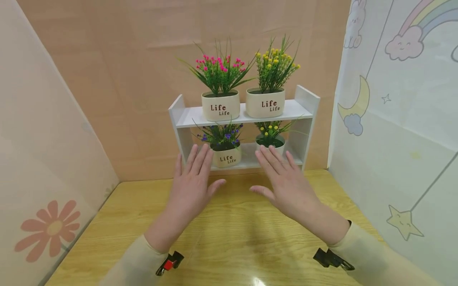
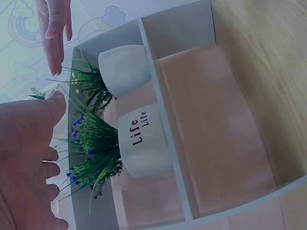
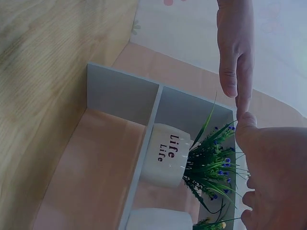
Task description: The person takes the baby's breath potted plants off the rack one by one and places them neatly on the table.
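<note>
My left hand [image 1: 189, 190] and right hand [image 1: 290, 186] are held out over the table, fingers straight and thumbs turned inward, with nothing in them. Beyond them stands a white two-tier shelf [image 1: 300, 109]. Its upper board carries a cream pot with pink flowers [image 1: 220, 107] and a cream pot with yellow flowers [image 1: 265, 104]. Below sit a pot with purple flowers [image 1: 226, 157], nearest my left fingertips in the head view, and another pot with yellow flowers [image 1: 270, 140], partly covered by my right fingers. The wrist views show both lower pots inside the shelf.
The wood-grain table [image 1: 229, 238] runs up to a peach cloth backdrop [image 1: 107, 79]. A pale panel with a flower print [image 1: 53, 228] stands on the left. On the right is another panel, printed with a moon [image 1: 359, 99] and a star [image 1: 404, 222].
</note>
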Available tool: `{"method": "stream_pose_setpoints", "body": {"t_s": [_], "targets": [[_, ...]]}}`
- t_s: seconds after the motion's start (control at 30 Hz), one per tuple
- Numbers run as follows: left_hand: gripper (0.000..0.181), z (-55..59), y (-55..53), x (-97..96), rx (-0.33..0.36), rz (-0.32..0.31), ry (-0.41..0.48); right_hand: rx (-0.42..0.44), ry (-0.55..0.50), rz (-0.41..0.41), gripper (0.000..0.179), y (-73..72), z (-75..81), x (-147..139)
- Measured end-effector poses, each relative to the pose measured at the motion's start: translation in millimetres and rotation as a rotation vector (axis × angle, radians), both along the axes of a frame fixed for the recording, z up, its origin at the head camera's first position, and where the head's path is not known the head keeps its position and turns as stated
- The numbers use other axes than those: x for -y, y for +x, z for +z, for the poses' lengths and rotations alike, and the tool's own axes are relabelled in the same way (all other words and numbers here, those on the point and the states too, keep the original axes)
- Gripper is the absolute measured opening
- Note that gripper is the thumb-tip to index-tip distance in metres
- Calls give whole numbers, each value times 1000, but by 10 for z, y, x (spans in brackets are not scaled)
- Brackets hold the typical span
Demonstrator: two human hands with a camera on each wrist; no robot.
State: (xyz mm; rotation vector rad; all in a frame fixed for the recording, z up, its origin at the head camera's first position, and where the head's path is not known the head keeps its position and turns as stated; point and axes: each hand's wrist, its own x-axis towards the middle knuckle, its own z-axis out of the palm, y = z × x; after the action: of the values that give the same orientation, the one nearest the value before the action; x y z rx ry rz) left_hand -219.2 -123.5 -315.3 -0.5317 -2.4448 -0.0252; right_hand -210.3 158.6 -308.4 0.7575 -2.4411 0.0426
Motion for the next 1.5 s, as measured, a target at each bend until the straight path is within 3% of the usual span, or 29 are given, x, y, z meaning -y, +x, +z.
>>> {"method": "stream_pose_setpoints", "body": {"t_s": [0.33, 0.8, 1.17, 1.5], "targets": [[88, 250, -55, 43, -36, -1, 31, -24, -6, 15, 92, -63, 238, 12], [89, 517, -255, 133, -28, 74, 37, -47, -4, -16, 91, -214, 614, -12], [88, 643, -370, 148, 15, 81, 69, -8, -41, -39, 90, -332, 846, -107], [89, 717, -548, 166, 17, 119, 88, 44, -51, -77, 90, -454, 1072, -231]]}}
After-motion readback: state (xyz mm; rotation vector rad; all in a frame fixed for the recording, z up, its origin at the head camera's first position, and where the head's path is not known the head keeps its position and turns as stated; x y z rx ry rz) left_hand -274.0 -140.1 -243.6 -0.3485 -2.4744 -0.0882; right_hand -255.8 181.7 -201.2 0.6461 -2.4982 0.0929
